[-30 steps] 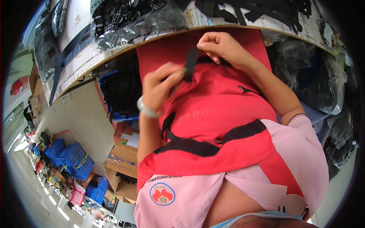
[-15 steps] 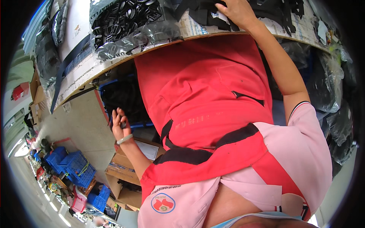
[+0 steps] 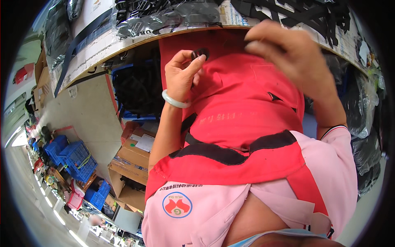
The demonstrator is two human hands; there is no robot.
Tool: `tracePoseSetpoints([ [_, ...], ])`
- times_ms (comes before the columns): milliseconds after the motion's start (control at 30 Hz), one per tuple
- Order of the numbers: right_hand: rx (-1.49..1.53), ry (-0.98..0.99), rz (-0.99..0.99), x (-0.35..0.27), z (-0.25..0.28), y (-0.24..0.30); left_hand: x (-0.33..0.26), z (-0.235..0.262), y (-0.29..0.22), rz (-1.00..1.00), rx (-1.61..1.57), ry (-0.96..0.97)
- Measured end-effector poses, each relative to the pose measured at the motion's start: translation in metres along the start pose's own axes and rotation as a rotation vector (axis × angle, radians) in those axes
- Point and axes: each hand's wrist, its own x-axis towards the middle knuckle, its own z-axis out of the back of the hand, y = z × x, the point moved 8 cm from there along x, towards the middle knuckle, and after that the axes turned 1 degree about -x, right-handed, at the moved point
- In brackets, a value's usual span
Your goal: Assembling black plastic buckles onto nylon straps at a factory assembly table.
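My left hand (image 3: 180, 76), wearing a pale bangle at the wrist, is raised in front of the red apron (image 3: 238, 94). Thumb and fingers pinch a small black plastic buckle (image 3: 200, 52). Opposite it, my right hand (image 3: 294, 55) hovers just off the table edge, smeared by motion. Its fingers bend toward the left hand, but whether anything is between them I cannot make out. Behind the right hand, black webbing straps (image 3: 284, 14) lie in a loose heap on the table.
A clear plastic bag of black buckles (image 3: 166, 18) rests on the table (image 3: 92, 51), beside a long dark strap (image 3: 74, 47). Below at left are cardboard boxes (image 3: 131, 158) and blue crates (image 3: 78, 158). Plastic-wrapped bundles (image 3: 358, 107) hang or stand at the right.
My left hand has come up from low at the left to the front of the apron, bringing the buckle. My right hand has left the straps and drawn back toward me.
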Motion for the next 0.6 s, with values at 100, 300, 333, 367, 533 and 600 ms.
tracePoseSetpoints([
  [100, 0.173, 0.175, -0.096, -0.009, -0.048, -0.014, 0.007, -0.010, -0.001, -0.093, -0.141, -0.008],
  [300, 0.829, 0.296, -0.665, -0.027, -0.114, -0.072, 0.000, -0.013, 0.010, -0.099, -0.043, -0.036],
  [333, 0.862, 0.290, -0.703, -0.029, -0.118, -0.074, -0.001, -0.013, 0.012, -0.089, -0.008, -0.041],
  [367, 0.894, 0.282, -0.742, -0.030, -0.121, -0.077, -0.002, -0.013, 0.011, -0.108, 0.025, -0.064],
  [533, 1.036, 0.315, -0.794, -0.038, -0.135, -0.088, -0.004, -0.014, 0.017, -0.133, 0.112, -0.092],
  [600, 1.076, 0.317, -0.795, -0.039, -0.138, -0.087, -0.004, -0.016, 0.019, -0.139, 0.152, -0.105],
])
